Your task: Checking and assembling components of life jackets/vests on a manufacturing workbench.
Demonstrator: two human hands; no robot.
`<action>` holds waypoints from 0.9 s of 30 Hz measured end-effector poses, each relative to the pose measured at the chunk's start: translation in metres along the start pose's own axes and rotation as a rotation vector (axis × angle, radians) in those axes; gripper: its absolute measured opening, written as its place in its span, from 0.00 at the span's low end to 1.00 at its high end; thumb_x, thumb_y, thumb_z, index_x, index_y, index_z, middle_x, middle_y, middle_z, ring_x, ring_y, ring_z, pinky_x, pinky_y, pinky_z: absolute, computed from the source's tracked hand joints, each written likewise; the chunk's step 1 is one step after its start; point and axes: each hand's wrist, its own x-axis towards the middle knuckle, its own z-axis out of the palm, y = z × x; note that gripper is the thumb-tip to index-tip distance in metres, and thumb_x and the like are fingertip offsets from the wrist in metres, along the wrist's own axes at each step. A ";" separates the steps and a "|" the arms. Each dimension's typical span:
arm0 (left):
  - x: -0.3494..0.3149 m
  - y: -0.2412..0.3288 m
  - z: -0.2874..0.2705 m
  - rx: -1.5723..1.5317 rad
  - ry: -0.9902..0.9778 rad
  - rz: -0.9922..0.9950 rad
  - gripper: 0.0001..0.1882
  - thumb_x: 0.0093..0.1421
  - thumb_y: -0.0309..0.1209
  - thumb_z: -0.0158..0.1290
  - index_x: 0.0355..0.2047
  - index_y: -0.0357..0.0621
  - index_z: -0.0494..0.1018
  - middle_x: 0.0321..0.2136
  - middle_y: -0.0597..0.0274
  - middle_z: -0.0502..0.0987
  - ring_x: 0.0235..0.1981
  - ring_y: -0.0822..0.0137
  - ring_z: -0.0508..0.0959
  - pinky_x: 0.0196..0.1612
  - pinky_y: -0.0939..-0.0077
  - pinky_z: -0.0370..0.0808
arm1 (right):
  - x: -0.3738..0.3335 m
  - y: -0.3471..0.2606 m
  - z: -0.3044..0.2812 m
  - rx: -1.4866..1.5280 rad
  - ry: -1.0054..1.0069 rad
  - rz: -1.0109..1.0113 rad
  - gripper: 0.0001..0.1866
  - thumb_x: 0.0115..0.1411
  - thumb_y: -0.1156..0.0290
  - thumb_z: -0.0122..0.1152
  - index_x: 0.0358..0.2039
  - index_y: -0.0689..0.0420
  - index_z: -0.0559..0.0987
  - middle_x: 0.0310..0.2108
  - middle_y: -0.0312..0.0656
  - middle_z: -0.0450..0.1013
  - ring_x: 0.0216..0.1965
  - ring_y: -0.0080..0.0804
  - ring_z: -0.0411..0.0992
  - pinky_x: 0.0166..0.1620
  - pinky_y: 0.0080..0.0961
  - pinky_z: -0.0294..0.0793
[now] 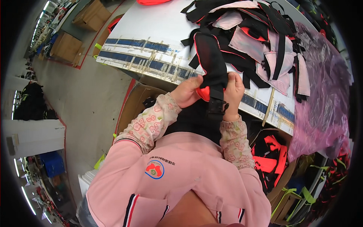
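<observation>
Between my two hands is a black padded strap (210, 56) with red edging, its far end lying over the table's front edge. My left hand (188, 90) pinches its left side, beside a bright red patch near the lower end. On the other side, my right hand (233, 92) is closed on the strap's right edge, thumb uppermost. Below my hands hangs a black plastic buckle (217, 107) on a webbing piece. Just past the strap lies a pile of similar black straps and pale pink pieces (247, 43).
The white table (151, 22) has a taped blue-striped front edge. Clear purplish plastic sheeting (321, 90) drapes over its right side. Under the table, a cardboard box (281, 185) holds red and black pieces. Cardboard boxes (66, 47) stand across the floor at left.
</observation>
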 end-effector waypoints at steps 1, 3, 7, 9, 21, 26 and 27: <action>0.000 0.002 -0.001 0.002 0.003 0.005 0.21 0.64 0.45 0.43 0.45 0.39 0.70 0.44 0.61 0.75 0.46 0.69 0.73 0.51 0.71 0.70 | 0.000 -0.019 0.003 0.160 -0.035 0.271 0.12 0.65 0.64 0.49 0.35 0.60 0.75 0.25 0.32 0.70 0.25 0.14 0.65 0.28 0.14 0.65; -0.004 0.006 0.008 0.089 0.037 0.072 0.20 0.65 0.44 0.43 0.43 0.39 0.70 0.42 0.61 0.75 0.45 0.70 0.74 0.50 0.71 0.70 | -0.001 -0.026 0.004 0.322 -0.066 0.541 0.13 0.66 0.62 0.48 0.37 0.60 0.74 0.27 0.33 0.71 0.28 0.16 0.68 0.32 0.15 0.69; -0.011 0.030 0.020 0.463 0.408 0.098 0.19 0.66 0.43 0.42 0.41 0.38 0.71 0.38 0.59 0.77 0.41 0.69 0.76 0.47 0.73 0.72 | 0.002 -0.023 0.006 0.721 -0.233 0.493 0.18 0.66 0.59 0.46 0.40 0.63 0.73 0.37 0.40 0.74 0.38 0.25 0.73 0.44 0.21 0.72; -0.006 0.038 0.018 0.384 0.324 0.147 0.20 0.66 0.43 0.43 0.39 0.36 0.72 0.36 0.59 0.77 0.38 0.70 0.77 0.43 0.76 0.74 | 0.001 -0.029 0.009 0.779 -0.286 0.515 0.19 0.66 0.59 0.46 0.41 0.64 0.73 0.40 0.41 0.74 0.40 0.26 0.73 0.46 0.21 0.72; -0.009 0.015 0.025 0.062 0.313 0.179 0.18 0.66 0.41 0.44 0.47 0.40 0.66 0.44 0.62 0.74 0.42 0.73 0.74 0.46 0.77 0.71 | 0.009 -0.031 0.001 0.377 -0.255 0.112 0.17 0.65 0.59 0.50 0.30 0.62 0.72 0.23 0.28 0.64 0.26 0.14 0.58 0.30 0.12 0.59; -0.008 0.005 0.006 0.084 0.309 0.227 0.13 0.65 0.34 0.44 0.47 0.42 0.67 0.44 0.63 0.74 0.42 0.72 0.74 0.48 0.78 0.69 | -0.003 -0.026 -0.003 0.034 -0.265 -0.037 0.15 0.65 0.63 0.51 0.29 0.63 0.71 0.21 0.31 0.62 0.24 0.17 0.56 0.27 0.15 0.59; -0.010 0.008 0.008 0.078 0.315 0.228 0.13 0.65 0.33 0.43 0.48 0.42 0.67 0.44 0.63 0.74 0.43 0.73 0.74 0.49 0.78 0.70 | -0.005 -0.023 -0.003 0.044 -0.267 -0.031 0.14 0.64 0.64 0.51 0.29 0.64 0.71 0.20 0.32 0.62 0.23 0.18 0.57 0.27 0.16 0.60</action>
